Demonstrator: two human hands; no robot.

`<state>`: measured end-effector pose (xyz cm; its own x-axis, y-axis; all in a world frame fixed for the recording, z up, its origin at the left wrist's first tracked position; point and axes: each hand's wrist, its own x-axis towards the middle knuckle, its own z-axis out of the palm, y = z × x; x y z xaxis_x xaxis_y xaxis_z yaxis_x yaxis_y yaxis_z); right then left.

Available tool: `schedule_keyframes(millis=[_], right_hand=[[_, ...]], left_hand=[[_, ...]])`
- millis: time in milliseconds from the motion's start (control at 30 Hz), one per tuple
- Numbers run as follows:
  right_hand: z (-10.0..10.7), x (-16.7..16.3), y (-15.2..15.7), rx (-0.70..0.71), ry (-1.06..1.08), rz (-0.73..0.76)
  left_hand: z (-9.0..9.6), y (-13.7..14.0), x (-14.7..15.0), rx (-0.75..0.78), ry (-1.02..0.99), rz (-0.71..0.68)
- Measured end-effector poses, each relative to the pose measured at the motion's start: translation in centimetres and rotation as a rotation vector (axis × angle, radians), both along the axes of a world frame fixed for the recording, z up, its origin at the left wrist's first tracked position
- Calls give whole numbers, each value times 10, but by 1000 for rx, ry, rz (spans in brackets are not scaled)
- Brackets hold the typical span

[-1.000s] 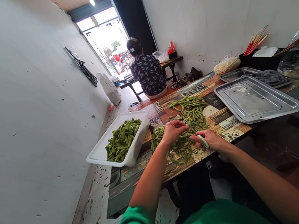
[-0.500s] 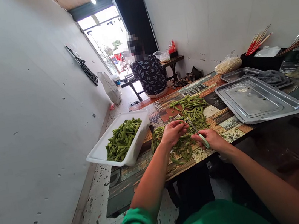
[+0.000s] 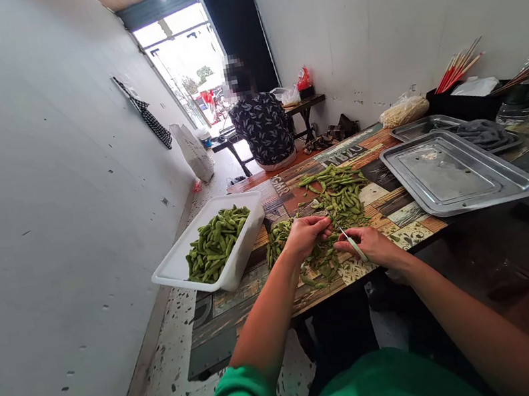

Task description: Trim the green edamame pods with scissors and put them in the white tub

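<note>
My right hand (image 3: 370, 246) grips a pair of scissors (image 3: 355, 247) with pale green handles, its blades pointing up and left. Just left of the blades, my left hand (image 3: 308, 234) pinches a green pod, mostly hidden by the fingers. Beneath and beyond both hands lies a spread of edamame pods (image 3: 342, 195) on the patterned table. Small trimmings and pods (image 3: 324, 269) are scattered close to the near edge. A white plastic tub (image 3: 247, 245) on the left holds a heap of edamame pods (image 3: 218, 243).
Metal trays (image 3: 463, 175) sit on the table's right side, one with a grey cloth (image 3: 481, 133). Behind them are a black box (image 3: 462, 106) of skewers, a bagged bundle (image 3: 404, 112) and a clear bottle (image 3: 526, 93). Another person (image 3: 263, 127) sits beyond, back turned.
The scissor blades have closed from an open spread, near the left hand's fingertips. Both hands stay in nearly the same place.
</note>
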<state>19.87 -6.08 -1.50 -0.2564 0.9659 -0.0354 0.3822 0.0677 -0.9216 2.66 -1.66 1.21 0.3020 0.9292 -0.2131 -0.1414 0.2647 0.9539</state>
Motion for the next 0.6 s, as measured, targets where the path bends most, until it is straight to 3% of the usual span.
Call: schedule_keyframes(millis=[200, 400, 500, 600], right_hand=[[-4, 0, 0, -25, 150, -1], [-4, 10, 3, -156, 270, -194], [-6, 14, 4, -225, 292, -214], [-11, 15, 5, -253, 303, -204]], left_hand=[[-1, 3, 0, -21, -10, -24], [1, 30, -11, -105, -106, 231], [-6, 47, -8, -29, 117, 211], [-17, 60, 3, 255, 592, 137]])
